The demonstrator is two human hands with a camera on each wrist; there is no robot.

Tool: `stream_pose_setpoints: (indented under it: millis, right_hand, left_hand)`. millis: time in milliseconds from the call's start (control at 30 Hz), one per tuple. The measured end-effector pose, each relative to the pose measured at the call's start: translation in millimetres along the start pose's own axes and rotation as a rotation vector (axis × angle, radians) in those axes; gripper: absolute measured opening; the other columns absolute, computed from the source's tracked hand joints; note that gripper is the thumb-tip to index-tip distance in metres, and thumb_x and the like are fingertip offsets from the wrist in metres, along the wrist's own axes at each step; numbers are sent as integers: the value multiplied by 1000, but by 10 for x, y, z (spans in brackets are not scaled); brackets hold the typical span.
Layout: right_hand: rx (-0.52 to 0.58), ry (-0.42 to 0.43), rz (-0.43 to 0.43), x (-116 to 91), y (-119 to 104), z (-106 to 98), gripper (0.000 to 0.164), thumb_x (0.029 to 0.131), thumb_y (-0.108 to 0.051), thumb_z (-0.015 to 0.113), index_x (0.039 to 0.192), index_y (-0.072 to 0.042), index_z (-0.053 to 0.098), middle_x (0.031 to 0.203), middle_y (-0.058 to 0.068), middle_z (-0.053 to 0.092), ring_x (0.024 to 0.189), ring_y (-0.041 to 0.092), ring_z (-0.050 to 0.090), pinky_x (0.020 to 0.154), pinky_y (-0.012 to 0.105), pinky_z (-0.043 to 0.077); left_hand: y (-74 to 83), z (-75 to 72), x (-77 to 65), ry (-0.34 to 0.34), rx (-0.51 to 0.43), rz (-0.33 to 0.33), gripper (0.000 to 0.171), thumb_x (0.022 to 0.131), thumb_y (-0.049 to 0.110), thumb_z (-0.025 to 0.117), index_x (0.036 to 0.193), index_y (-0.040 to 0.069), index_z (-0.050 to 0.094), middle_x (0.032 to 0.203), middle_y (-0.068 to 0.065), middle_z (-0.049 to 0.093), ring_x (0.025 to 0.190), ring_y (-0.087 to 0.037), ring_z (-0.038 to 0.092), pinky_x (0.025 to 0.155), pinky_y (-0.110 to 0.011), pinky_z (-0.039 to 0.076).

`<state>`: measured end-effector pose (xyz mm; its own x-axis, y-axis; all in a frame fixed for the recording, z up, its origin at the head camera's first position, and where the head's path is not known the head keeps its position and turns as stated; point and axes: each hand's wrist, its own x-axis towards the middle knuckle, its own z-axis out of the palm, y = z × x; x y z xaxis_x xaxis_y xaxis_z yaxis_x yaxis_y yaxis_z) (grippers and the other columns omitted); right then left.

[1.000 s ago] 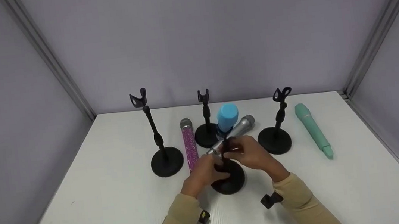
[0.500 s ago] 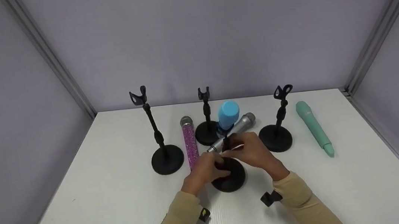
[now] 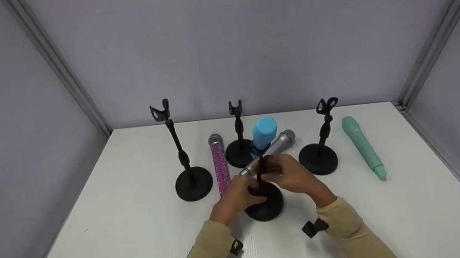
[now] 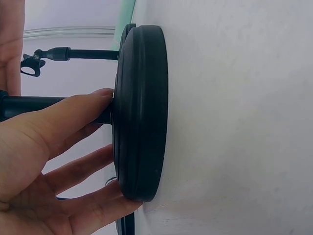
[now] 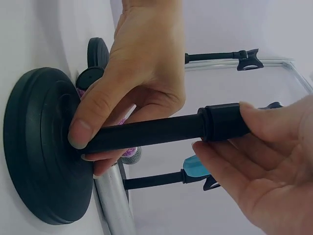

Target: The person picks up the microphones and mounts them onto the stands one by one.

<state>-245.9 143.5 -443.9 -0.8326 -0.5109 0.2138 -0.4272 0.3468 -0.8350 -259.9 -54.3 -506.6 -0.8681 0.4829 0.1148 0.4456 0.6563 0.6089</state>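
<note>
A black desktop microphone stand (image 3: 265,211) stands upright between both hands, a light-blue microphone (image 3: 264,132) seated in its clip. My left hand (image 3: 236,197) pinches the foot of its pole, the thumb along the pole and other fingers over the round base (image 4: 142,112). Higher up, my right hand (image 3: 290,175) grips the thicker collar (image 5: 222,122) between thumb and fingers. Behind the hands lies a silver microphone (image 3: 281,141), partly hidden by the stand and right hand. A glittery pink microphone (image 3: 220,164) lies beside the left hand, its lower end covered.
Three other black stands with bare clips stand around: a left stand (image 3: 193,185), a back stand (image 3: 239,154) and a right stand (image 3: 318,160). A mint-green microphone (image 3: 363,147) lies at the right of the white table (image 3: 139,243). Grey panels enclose the back and sides.
The right hand's thumb has shifted slightly at the pole. The left hand keeps its hold at the foot, and the stand stays in place. The head view has tilted a little.
</note>
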Motion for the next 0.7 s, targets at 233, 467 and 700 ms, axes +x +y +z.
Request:
stream_pose_setpoints:
  millis: [233,467,700]
  right_hand:
    - [-8,64,-10,14,15,2,22,94,-9,74,113,2,73,110,17,75,104,33,74,93,41,61]
    - [-22,134,-45,13,34,18,22,89,-15,81,104,0,75,100,16,77,94,32,76,86,38,63]
    - [-35,94,-34,16,34,17,21,92,-14,78,108,-1,74,105,16,76,99,30,75,91,42,61]
  left_hand:
    - [7,-5,9,10,-5,8,18,81,18,89,85,5,77,88,-3,76,83,-10,58,80,-27,55]
    - [12,-3,5,-5,-18,-22,18,82,20,88,89,7,78,89,-1,76,80,-7,54,75,-24,52]
    - [1,4,15,-13,-5,-13,17,82,20,88,87,6,78,84,0,75,78,-7,52,72,-22,50]
